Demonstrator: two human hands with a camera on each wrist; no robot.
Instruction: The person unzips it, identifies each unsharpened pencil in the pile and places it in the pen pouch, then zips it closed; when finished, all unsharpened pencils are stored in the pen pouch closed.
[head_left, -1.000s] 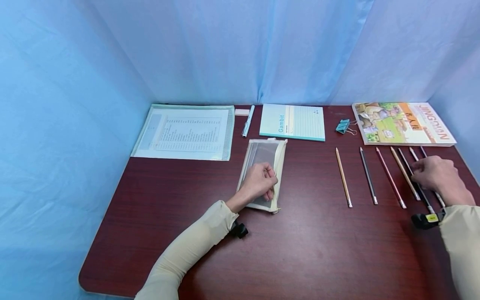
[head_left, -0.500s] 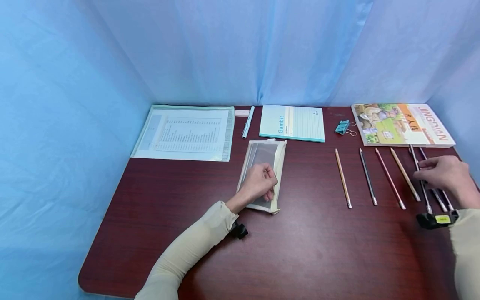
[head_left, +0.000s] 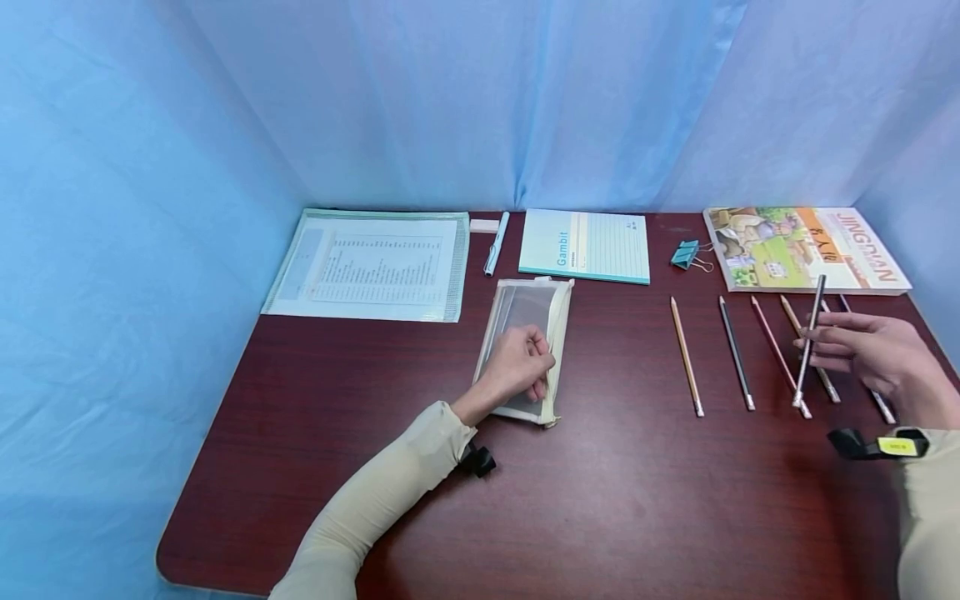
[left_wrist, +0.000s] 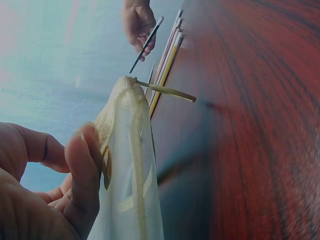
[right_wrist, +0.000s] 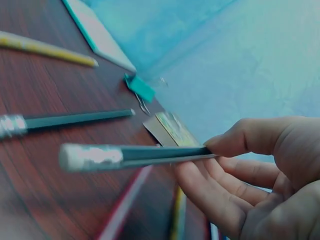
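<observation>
Blue curtain (head_left: 442,108) behind a dark red-brown table (head_left: 645,508). Right hand (head_left: 885,358), right side of the head view: thumb and fingers pinching a dark pencil (head_left: 813,321), off the table, eraser end toward the bottom of the frame. Risk: looks like a light fingertip hold, so a bump could pivot or drop it. Carrying it low could clip the neighbouring pencils (head_left: 779,357) and set them rolling. Left hand (head_left: 517,362), mid-frame: thumb and fingers pinching the cream edge of a mesh pouch (head_left: 522,302). Pouch looks limp; if that pinch slackens, the edge probably sags. Can't tell whether it's unzipped; no pencil shows through the visible mesh. Clear folder (head_left: 457,275), left of centre, holds a printed sheet (head_left: 375,267).
</observation>
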